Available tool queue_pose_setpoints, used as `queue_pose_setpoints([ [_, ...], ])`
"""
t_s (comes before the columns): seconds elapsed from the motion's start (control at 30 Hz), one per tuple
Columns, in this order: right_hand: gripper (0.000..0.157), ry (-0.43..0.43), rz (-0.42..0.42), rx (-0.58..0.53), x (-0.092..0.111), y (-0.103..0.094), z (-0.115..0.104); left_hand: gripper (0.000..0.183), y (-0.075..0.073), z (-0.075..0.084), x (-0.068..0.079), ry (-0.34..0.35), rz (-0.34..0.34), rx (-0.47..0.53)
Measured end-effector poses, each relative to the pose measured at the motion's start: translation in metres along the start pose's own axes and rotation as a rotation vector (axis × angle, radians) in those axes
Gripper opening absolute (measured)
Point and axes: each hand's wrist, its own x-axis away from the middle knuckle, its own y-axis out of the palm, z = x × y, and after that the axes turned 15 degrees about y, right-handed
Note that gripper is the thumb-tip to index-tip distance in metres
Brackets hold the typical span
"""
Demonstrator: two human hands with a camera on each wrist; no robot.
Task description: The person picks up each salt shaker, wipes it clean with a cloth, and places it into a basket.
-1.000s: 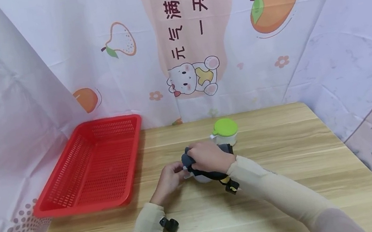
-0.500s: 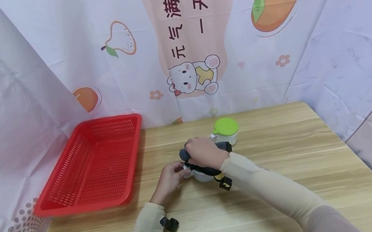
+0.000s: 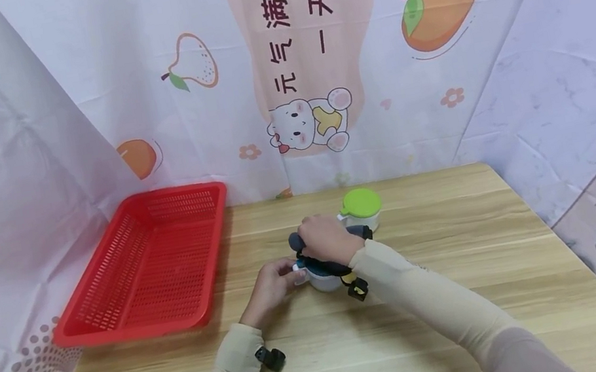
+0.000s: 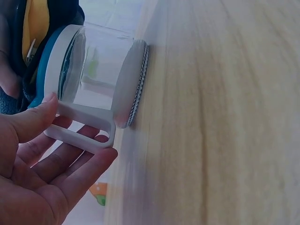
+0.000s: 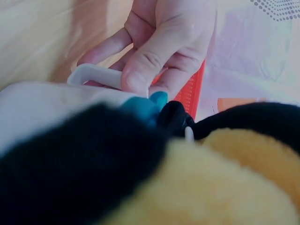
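Note:
A clear glass jar [image 4: 101, 70] with a white handle [image 4: 105, 126] and a teal lid [image 4: 45, 63] stands upright on the table. My left hand [image 3: 270, 292] pinches the handle between thumb and fingers. Over the lid, my right hand [image 3: 328, 239] grips a fuzzy dark navy plush thing [image 3: 297, 241] with yellow parts, which covers much of the lid. Its yellow pile [image 5: 201, 187] fills the lower right wrist view. The right hand's fingertips are hidden. Behind the plush thing stands a second jar [image 3: 362, 203] with a bright green lid.
To the left, a red perforated basket [image 3: 219, 240] stands on the wooden table [image 3: 467, 262]. A printed curtain [image 3: 154, 118] hangs at the table's back edge. Small black cameras [image 3: 271, 358] are strapped to both wrists.
My right hand has shifted slightly away from me and to the left with the plush thing, and more of the teal lid shows. The left hand keeps its place on the handle.

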Motion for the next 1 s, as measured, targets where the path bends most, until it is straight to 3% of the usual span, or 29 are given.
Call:
queue_pose_setpoints([
  [0.67, 0.027, 0.064, -0.018, -0.092, 0.002, -0.001, 0.028, 0.011, 0.0, 0.003, 0.001, -0.074, 0.012, 0.021],
  [1.0, 0.027, 0.04, -0.002, -0.125, 0.013, 0.002, 0.041, 0.01, 0.001, 0.003, 0.002, -0.051, 0.017, 0.015],
])
